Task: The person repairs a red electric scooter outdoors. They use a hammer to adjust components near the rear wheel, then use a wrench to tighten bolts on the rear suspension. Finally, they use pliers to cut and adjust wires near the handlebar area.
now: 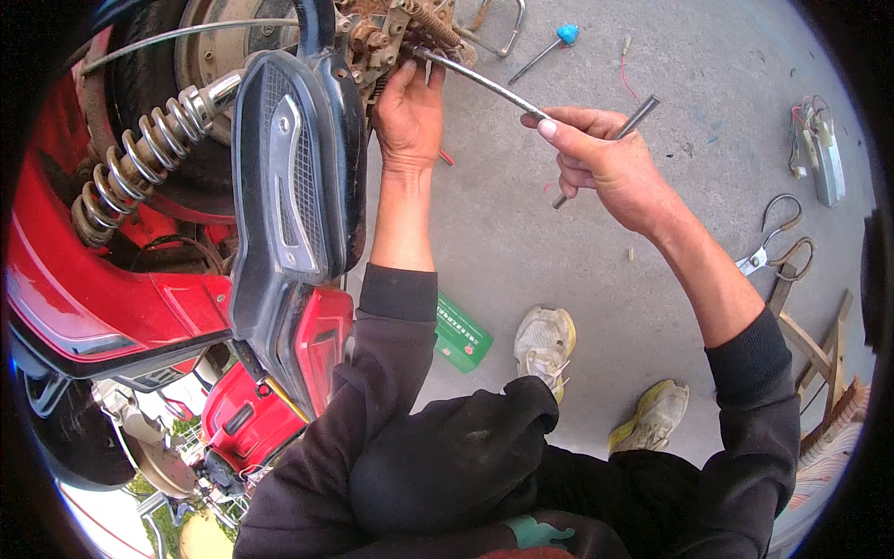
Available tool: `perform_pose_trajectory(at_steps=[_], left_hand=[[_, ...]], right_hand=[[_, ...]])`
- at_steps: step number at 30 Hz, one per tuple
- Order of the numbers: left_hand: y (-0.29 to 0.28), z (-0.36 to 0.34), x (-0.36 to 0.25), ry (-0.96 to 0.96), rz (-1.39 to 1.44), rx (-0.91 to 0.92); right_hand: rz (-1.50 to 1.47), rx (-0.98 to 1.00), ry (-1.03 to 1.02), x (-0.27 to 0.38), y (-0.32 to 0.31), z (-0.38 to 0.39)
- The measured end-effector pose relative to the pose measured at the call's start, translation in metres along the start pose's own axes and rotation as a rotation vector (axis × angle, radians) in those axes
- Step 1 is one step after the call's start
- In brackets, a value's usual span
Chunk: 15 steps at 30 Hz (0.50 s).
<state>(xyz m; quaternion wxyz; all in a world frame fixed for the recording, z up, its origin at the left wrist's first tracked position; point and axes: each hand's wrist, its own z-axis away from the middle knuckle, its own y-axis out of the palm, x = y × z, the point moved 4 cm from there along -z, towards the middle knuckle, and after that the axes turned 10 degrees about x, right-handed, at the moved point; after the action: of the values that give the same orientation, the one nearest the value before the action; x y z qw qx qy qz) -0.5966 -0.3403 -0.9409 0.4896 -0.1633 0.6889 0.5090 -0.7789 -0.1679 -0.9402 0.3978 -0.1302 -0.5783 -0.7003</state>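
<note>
The red vehicle (84,312) occupied the left side, with a coil-spring shock absorber (140,163) mounted near its wheel. A rusty assembly (372,39) sat at the top. The T-handle wrench (489,86) extended from this assembly down to the right hand (605,166), which was wrapped around the crossbar junction. The left hand (410,121) reached up beside the wrench's far end; its grip could not be confirmed, the fingertips being partly obscured. Scissors (763,255) lay on the concrete floor (521,252), right.

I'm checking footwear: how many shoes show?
2: the left shoe, right of the green item, and the right shoe, farther right and lower in the picture.
</note>
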Motion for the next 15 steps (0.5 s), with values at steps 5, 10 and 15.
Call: perform_pose_trajectory(at_steps=[5,10,15], left_hand=[[0.0,-0.001,-0.001,0.012,-0.04,0.003],[0.004,-0.001,0.0,0.013,-0.144,0.014],[0.006,-0.006,0.009,0.025,-0.176,-0.086]], right_hand=[[0.741,-0.086,-0.317,0.013,-0.008,-0.002],[2.118,-0.045,-0.537,0.033,-0.005,0.002],[2.364,-0.09,-0.421,0.042,0.02,0.009]])
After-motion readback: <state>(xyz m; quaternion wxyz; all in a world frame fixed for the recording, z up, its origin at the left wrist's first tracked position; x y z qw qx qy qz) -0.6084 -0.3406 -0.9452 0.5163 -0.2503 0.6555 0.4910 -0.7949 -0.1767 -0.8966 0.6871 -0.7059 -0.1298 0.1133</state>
